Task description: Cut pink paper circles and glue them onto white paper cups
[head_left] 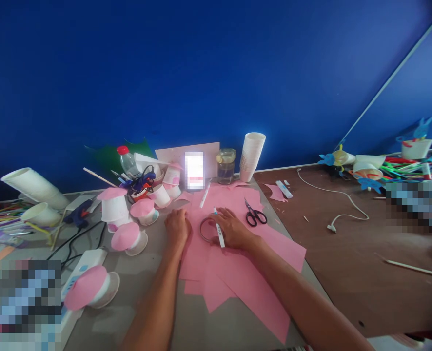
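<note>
My right hand [232, 229] holds a white marker [220, 233] between its fingers. Its fingers reach over a thin round ring [202, 231] that lies on the pink paper [216, 263]; part of the ring is hidden under the hand. My left hand [177, 226] rests closed at the left edge of the paper, its fingertips hidden, so anything in them cannot be made out. Black-handled scissors [255, 214] lie to the right of my right hand. Beyond both hands, a second white pen [205, 194] lies on the paper.
Cups with pink paper tops [126, 237] stand on the left, near a power strip [82, 273] and glue gun [79, 214]. A glass jar [225, 165], stacked paper cups [251, 156] and a lit screen [194, 170] stand behind. A white cable [342, 192] crosses the brown table.
</note>
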`<state>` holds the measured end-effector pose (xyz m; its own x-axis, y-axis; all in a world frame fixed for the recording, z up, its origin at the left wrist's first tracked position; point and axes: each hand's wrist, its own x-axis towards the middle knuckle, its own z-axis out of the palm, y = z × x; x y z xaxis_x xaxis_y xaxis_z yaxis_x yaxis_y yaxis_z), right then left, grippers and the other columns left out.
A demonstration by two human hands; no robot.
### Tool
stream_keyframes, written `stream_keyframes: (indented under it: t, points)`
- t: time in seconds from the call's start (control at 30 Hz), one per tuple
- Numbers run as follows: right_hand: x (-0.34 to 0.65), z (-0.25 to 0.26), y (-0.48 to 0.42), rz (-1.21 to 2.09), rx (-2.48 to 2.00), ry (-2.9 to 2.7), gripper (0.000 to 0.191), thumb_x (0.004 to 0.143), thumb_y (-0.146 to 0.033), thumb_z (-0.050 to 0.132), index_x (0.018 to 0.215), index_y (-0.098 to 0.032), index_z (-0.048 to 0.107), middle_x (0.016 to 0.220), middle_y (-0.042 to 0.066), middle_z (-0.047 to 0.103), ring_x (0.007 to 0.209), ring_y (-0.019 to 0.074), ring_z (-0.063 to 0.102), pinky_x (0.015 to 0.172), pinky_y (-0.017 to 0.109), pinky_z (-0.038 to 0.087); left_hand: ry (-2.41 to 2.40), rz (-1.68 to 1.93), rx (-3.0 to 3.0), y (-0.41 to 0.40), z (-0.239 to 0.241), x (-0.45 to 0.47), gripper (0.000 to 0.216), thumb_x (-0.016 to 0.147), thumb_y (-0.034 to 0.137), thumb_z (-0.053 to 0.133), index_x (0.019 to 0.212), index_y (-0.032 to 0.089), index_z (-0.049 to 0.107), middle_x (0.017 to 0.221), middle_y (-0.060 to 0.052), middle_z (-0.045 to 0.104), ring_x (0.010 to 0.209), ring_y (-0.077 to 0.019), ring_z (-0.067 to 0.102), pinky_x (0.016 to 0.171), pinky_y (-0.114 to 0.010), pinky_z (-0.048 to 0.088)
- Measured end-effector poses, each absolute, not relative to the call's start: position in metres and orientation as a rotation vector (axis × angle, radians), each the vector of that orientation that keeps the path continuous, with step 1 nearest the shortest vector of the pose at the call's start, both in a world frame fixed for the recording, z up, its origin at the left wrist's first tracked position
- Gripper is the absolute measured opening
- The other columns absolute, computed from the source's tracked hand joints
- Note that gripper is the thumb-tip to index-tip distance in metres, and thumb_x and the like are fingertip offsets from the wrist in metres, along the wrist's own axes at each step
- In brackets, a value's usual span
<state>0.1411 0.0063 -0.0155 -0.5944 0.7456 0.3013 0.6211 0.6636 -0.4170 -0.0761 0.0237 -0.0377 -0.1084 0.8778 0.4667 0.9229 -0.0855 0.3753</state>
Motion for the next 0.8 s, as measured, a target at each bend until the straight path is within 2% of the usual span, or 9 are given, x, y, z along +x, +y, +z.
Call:
stream_keyframes:
  t: [0.13,0.27,0.33,0.43,0.57,0.8]
  points:
    - [0.141,-0.015,0.007,0.384,-1.074,-2.439,0.068,0.066,-0.048,0.075,0.123,-0.018,0.051,0.118,0.015,0.062,0.128,0.0364,0.039,0.105,0.054,0.027,-2.014,-1.180,-2.050,0.024,-0.026,-0.070,0.026,0.075,0.008,0.048,0.093,0.021,0.062,0.094,-0.009,0.062,0.097,-0.0266,0.057,0.089,-0.042,0.043]
    - [0.140,-0.017,0.006,0.369,-1.068,-2.410,0.070,0.063,-0.043,0.077,0.123,-0.018,0.052,0.118,0.014,0.062,0.126,0.0358,0.040,0.105,0.053,0.029,-1.680,-1.368,-2.489,0.017,-0.010,-0.057,0.020,0.083,0.019,0.048,0.099,0.021,0.059,0.098,-0.007,0.064,0.097,-0.0211,0.058,0.090,-0.037,0.045]
    - [0.139,-0.018,0.006,0.353,-1.058,-2.387,0.068,0.066,-0.043,0.075,0.125,-0.018,0.050,0.119,0.015,0.061,0.126,0.0347,0.040,0.104,0.052,0.029,-1.602,-1.267,-2.726,0.012,-0.007,-0.051,0.022,0.082,0.022,0.054,0.103,0.023,0.059,0.102,-0.005,0.065,0.099,-0.0202,0.059,0.092,-0.036,0.045]
    - [0.138,-0.020,0.006,0.340,-1.068,-2.374,0.070,0.070,-0.047,0.071,0.128,-0.015,0.048,0.123,0.019,0.058,0.126,0.0345,0.040,0.104,0.053,0.030,-1.670,-1.084,-2.928,0.008,-0.008,-0.049,0.039,0.076,0.024,0.061,0.114,0.024,0.055,0.113,-0.006,0.063,0.105,-0.0220,0.057,0.094,-0.039,0.045]
    - [0.138,-0.021,0.007,0.344,-1.085,-2.405,0.074,0.069,-0.049,0.071,0.129,-0.013,0.047,0.125,0.020,0.057,0.127,0.0361,0.040,0.105,0.054,0.028,-1.724,-0.976,-2.981,0.009,-0.012,-0.054,0.057,0.070,0.027,0.068,0.124,0.024,0.050,0.125,-0.009,0.057,0.118,-0.0267,0.050,0.103,-0.044,0.038]
    - [0.138,-0.018,0.008,0.360,-1.099,-2.432,0.074,0.069,-0.047,0.072,0.129,-0.012,0.048,0.121,0.018,0.060,0.127,0.0368,0.041,0.106,0.052,0.029,-1.722,-0.885,-3.062,0.010,-0.011,-0.063,0.070,0.066,0.039,0.074,0.130,0.022,0.049,0.131,-0.011,0.053,0.125,-0.0289,0.044,0.106,-0.044,0.034]
